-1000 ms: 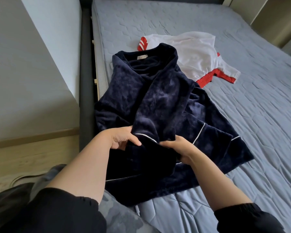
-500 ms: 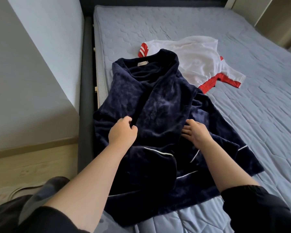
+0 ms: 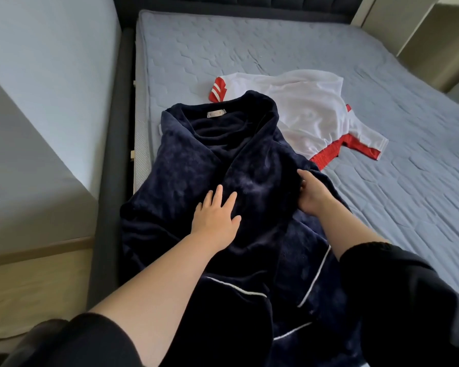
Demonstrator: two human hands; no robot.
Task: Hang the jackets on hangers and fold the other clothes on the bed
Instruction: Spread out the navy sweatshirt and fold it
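Navy robe (image 3: 196, 165): plush, dark, with white piping. It lies collar-up in the middle of the frame, on the left strip of the bed (image 3: 395, 186), and its lower part runs off the bottom edge of the frame.
Left hand (image 3: 216, 215): palm down on the robe's front, fingers straight and spread. The forearm comes in from the lower left.
Right hand (image 3: 312, 194): just right of center, against the fold on the robe's right side. Thumb's up and the fingers bend into the fabric. Honestly can't tell if it's pinching the cloth or just pushing on it.
Sleeves: black, pushed up on both forearms.
White shirt (image 3: 302, 109): red trim, rumpled, upper center-right. The robe's collar overlaps its near edge.
Robe's left edge: sits right at the mattress edge, next to the dark bed frame (image 3: 109, 181).
Room to move: quilted blue-grey mattress stretches to the right and up to the headboard.
Far left: pale wall (image 3: 51, 75), with a strip of wood floor (image 3: 32, 292) below it.
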